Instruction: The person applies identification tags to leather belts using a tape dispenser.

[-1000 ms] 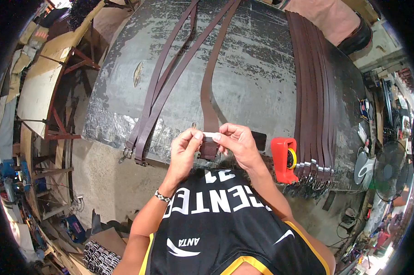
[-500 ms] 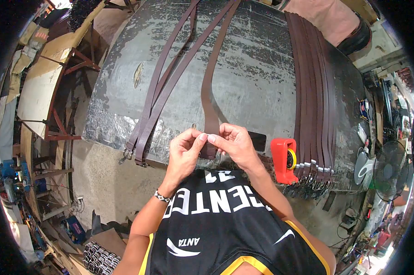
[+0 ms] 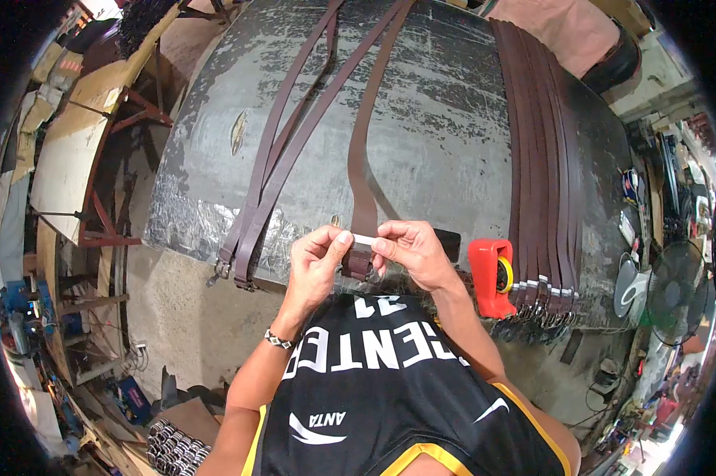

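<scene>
A short strip of white tape [image 3: 363,239] lies across a brown strap [image 3: 361,151] near its close end. My left hand [image 3: 318,255] is closed, thumb and forefinger pinching the strip's left end. On the other side, my right hand [image 3: 412,249] pinches its right end. Below the strip, the strap's ribbed-looking end shows between my hands; what my lower fingers touch there is partly hidden. Right of my right hand stands a red tape dispenser [image 3: 481,278] with a yellow-cored roll.
A row of brown straps [image 3: 539,151] with white bands and metal buckles lies along the right of the worn dark table [image 3: 445,103]. More straps [image 3: 266,178] lie to the left, buckles at the table edge. A fan [image 3: 675,293] stands at far right.
My hands have drawn slightly apart, and the white strip between my fingertips is now visible across the strap. The dispenser and other straps have stayed put.
</scene>
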